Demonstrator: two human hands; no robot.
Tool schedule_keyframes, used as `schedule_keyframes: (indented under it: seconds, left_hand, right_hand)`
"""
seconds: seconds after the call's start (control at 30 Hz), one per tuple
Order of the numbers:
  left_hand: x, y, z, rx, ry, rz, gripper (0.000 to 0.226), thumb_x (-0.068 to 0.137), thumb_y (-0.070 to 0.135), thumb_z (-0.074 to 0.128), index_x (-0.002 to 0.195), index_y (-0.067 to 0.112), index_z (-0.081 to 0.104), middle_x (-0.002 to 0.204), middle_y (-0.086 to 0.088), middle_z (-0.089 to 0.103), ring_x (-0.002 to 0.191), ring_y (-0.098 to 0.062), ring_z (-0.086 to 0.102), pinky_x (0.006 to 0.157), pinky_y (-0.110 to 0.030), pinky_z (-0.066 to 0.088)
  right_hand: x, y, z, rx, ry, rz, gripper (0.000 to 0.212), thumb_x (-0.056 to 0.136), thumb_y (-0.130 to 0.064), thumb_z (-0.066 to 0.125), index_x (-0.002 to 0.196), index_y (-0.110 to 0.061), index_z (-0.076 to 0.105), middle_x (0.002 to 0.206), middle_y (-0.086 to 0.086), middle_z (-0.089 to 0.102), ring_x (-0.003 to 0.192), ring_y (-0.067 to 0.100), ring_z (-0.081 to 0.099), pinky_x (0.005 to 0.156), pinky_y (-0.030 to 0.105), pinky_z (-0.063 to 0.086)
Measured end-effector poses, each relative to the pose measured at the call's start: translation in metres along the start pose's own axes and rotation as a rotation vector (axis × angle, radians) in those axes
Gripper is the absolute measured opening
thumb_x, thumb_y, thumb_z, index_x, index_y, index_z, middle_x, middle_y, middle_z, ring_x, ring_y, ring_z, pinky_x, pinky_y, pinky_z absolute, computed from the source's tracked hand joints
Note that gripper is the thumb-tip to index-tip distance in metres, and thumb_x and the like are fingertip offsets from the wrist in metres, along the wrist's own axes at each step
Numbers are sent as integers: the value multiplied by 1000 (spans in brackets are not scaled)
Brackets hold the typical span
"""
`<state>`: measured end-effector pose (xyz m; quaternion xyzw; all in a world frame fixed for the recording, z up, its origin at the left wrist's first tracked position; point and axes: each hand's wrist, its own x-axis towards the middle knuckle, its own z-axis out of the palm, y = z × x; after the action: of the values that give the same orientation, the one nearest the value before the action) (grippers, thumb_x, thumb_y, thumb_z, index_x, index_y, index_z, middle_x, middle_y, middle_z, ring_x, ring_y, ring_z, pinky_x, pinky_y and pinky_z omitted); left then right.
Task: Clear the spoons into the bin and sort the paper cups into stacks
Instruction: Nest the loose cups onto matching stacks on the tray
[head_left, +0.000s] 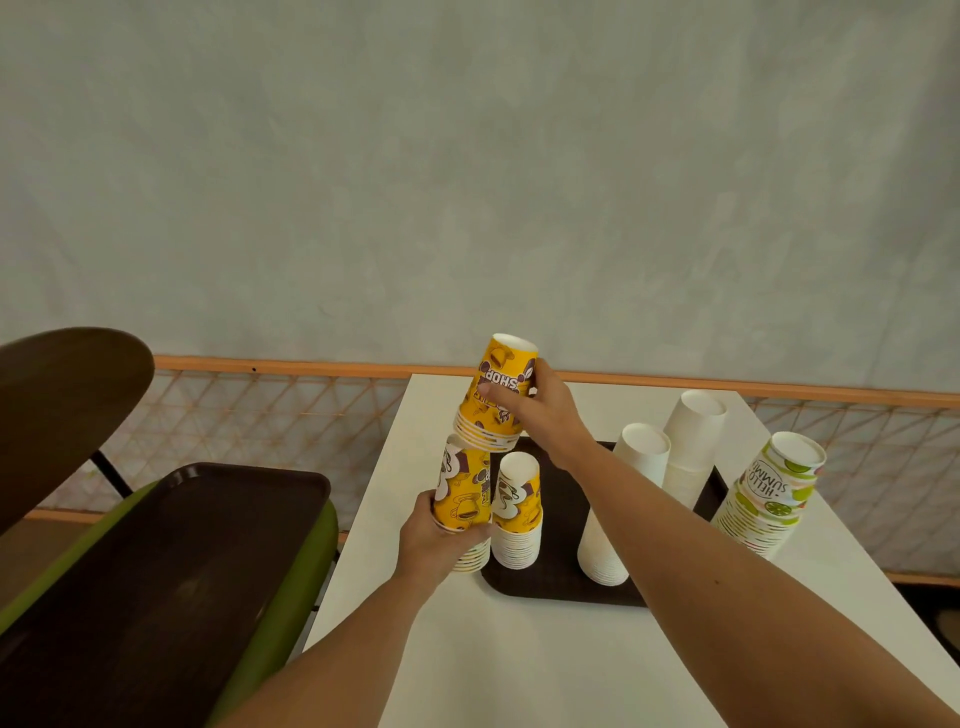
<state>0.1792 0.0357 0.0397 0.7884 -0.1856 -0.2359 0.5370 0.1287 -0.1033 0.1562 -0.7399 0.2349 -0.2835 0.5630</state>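
**Head view.** Your right hand (543, 415) holds the lifted yellow cups (506, 359), a short nest turned mouth-down, with its fingers and thumb curled round the wall. The print reads "SHOP" upside down, and the hand hides the rest of the wording. The nest hangs tilted just above the yellow stack (462, 496), which your left hand (441, 540) grips low down with curled fingers. Coffee-cup drawings show on this stack, but no legible word.

The yellow stack stands at the left rim of the tray (561, 584). Your hand covers much of its base, so you cannot tell whether it sits on the rim or on the tabletop (467, 665). Just beside it, on the tray, stands the mixed stack (517, 519), a yellow cup over white ones. Two white stacks (626, 499) follow to the right, unprinted, the farther partly behind the nearer.

The lime-print stack (769, 499) leans on the tabletop right of the tray, near the tabletop's right edge. It is lettered "HELLO SUMM…", with the last letters turned out of sight.

Open tabletop lies in front of the tray, toward you, and little margin remains at the left edge beside the yellow stack. Left of the tabletop, a second tray (156, 571) lies on a green support (311, 566), both cut off by the frame.
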Motion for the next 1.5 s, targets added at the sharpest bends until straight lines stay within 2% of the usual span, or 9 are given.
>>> schedule_keyframes:
  seconds: [0.17,0.33,0.53,0.73,0.9,1.07,1.2,1.4,1.5]
  left_hand:
    - [3,-7,-2,-17,32,-35,67,66,27,83,122,16,49,115,-3,61,97,-16,55,87,-29,47]
    - [6,-10,-5,-19,55,-65,64,68,28,81,122,14,49,116,-5,60,96,-16,54,89,-31,46]
    - [9,-10,-5,-45,48,-76,64,70,27,80,124,14,47,119,-6,59,106,-22,57,89,-32,47]
    - [10,-6,-6,-77,34,-76,63,73,25,78,125,14,46,121,-6,58,99,-17,54,88,-31,46]
    - [11,-5,-7,-85,39,-80,63,74,27,77,126,15,45,123,-7,57,110,-24,56,89,-32,46]
    - [12,2,-6,-122,50,-57,61,73,27,78,125,15,46,120,-7,58,105,-21,57,85,-30,46]
    - [16,13,-5,-141,60,-25,61,72,31,78,123,19,47,117,-4,59,99,-18,56,84,-30,47]
    - [13,29,-5,-177,55,36,63,74,33,76,127,20,44,119,-1,58,103,-17,55,85,-28,46]
    - [10,34,-5,-165,41,60,66,74,33,75,129,19,43,121,-2,57,104,-16,55,86,-28,45]
  right_hand:
    - [5,-2,-12,87,108,-40,47,82,-20,71,123,-9,50,107,1,61,93,12,58,71,16,46]
    - [3,24,-18,-47,172,-22,48,81,-21,71,122,-7,50,115,8,63,100,18,60,85,30,49]
    - [-10,61,-11,-176,98,62,55,82,-23,70,128,-9,43,123,8,58,112,23,58,89,30,47]
    - [-18,82,-9,-239,-63,163,68,81,-19,71,137,-14,32,133,9,50,122,26,51,96,34,45]
    - [-15,78,-8,-270,-66,170,77,81,-36,69,143,-22,26,143,12,40,129,30,44,103,42,43]
    - [-11,51,0,-303,62,-31,62,85,-42,63,137,-19,38,131,8,50,119,16,46,85,21,40]
    - [-10,33,13,-362,-24,-91,64,83,-43,65,137,-19,40,129,5,52,120,18,47,86,25,41]
    - [-10,22,29,-374,-205,52,79,81,-44,66,145,-18,28,138,8,49,123,26,51,95,35,45]
    - [-11,22,31,-361,-249,83,74,83,-42,65,143,-16,31,137,8,51,121,24,53,96,33,45]
